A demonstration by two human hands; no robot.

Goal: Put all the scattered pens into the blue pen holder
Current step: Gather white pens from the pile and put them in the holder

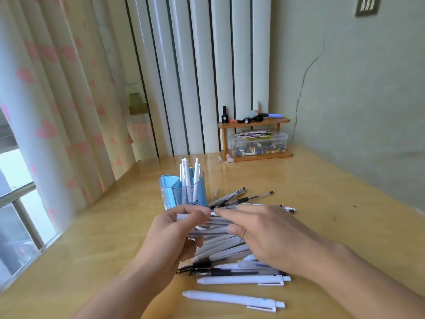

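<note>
While both hands (213, 229) grip a pen bundle (216, 226), loose pens (239, 279) nearby, blue pen holder (181, 192) just behind

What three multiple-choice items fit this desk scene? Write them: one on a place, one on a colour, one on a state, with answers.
1. Where does the blue pen holder stand?
A. Beyond the hands, toward the curtain side
B. On the wooden shelf
C. At the near desk edge

2. What colour are the pens standing in the holder?
A. Red
B. White
C. Green

3. What is the left hand doing?
A. Lying flat on the desk
B. Gripping a bundle of pens
C. Holding the holder

Answers: 1 A, it stands on the desk just past the fingers. 2 B, their barrels and caps are white. 3 B, its fingers curl round several pens while the right hand reaches over them.
</note>
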